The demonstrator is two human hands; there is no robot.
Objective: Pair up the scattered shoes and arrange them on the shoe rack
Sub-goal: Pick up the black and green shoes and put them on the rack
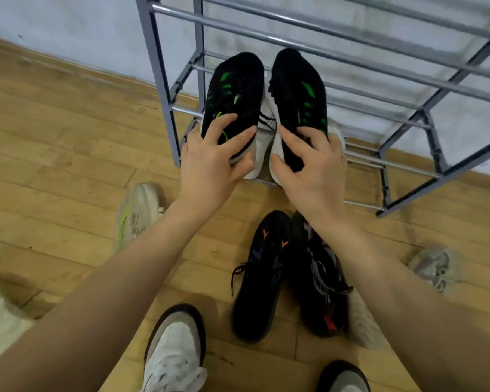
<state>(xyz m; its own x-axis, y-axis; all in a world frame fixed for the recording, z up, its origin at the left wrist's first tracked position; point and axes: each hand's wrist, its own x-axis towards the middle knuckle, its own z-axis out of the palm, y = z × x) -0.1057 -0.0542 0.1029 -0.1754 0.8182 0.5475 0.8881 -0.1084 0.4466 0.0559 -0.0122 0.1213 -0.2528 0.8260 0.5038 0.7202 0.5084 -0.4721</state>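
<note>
Two shoes in hand: a black pair with green marks, one shoe per hand, toes aimed into the shoe rack (164, 89).
Left hand (210, 162): fingers curled over the collar and heel of the left black-green shoe (235, 89), gripping it from above.
Right hand (311, 165): fingers curled round the heel of the right black-green shoe (297, 89), thumb on the white sole edge.
Position of pair: side by side, nearly touching at the heels, over the rails of a lower shelf; whether the soles already rest on the rails cannot be told.
Reason for hold: gripping both heels keeps the shoes matched and parallel, so they likely go in together as one pair.
Rack condition: grey metal frame against the wall; no other shoes visible on it.
Remaining on floor: two black shoes (292, 275) lying together near the right forearm, a pale shoe with yellow marking (139, 210) on the left, a greyish shoe (436, 267) on the right.
Progress judgement: early stage; first pair going in.
</note>
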